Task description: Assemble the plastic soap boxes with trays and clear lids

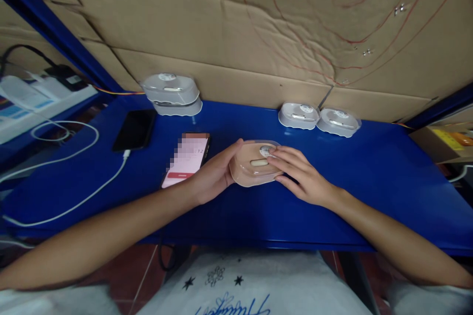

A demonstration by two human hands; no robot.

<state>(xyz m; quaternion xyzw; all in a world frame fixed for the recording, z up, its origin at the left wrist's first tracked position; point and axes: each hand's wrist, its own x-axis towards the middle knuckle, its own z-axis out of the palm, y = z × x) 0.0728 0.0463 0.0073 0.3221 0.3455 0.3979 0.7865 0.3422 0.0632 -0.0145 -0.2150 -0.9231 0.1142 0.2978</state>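
Note:
A small oval plastic box (248, 170), peach-coloured with a clear lid, is held above the blue table in front of me. A pale oblong piece and a round silvery sticker (265, 151) show on its top. My left hand (216, 172) grips the box's left end, thumb along the far edge and the other fingers mostly hidden beneath. From the right, my right hand (301, 174) holds the box too: its fingertips lie on the lid at the sticker, and its thumb presses the near right edge.
Two similar grey boxes (172, 92) are stacked at the back left; another pair (299, 115) stands side by side at the back right. Left of my hands lie a lit phone (187, 157) and a dark phone (135, 129) on a white cable (111, 189). Cardboard (207, 19) lines the back.

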